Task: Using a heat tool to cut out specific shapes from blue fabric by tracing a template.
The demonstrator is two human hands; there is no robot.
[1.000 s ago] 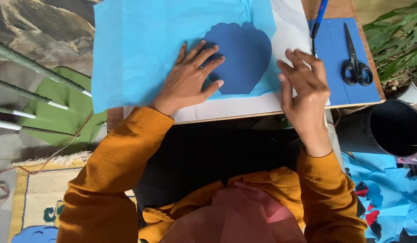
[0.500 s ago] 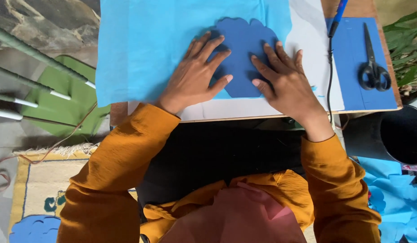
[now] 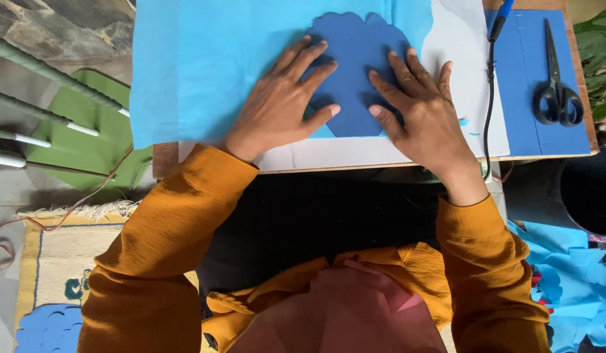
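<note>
Two hands press flat, fingers spread and grasping nothing: left hand [image 3: 280, 104] and right hand [image 3: 424, 111] on a dark blue scalloped cutout [image 3: 358, 62], atop light blue paper [image 3: 211, 59] mid-table. The cutout seems thin, light, floppy and easily creased, best lifted by its near edge.

The dark blue scalloped cutout [image 3: 357, 68] looks like matt, smooth paper or thin foam, lying on a light blue sheet [image 3: 211, 65] that is softly creased like tissue paper. Right of the cutout, the scissors [image 3: 556, 85] have glossy black plastic handles and dull metal blades, and the counter [image 3: 165, 160] edge shows bare brown wood.
</note>
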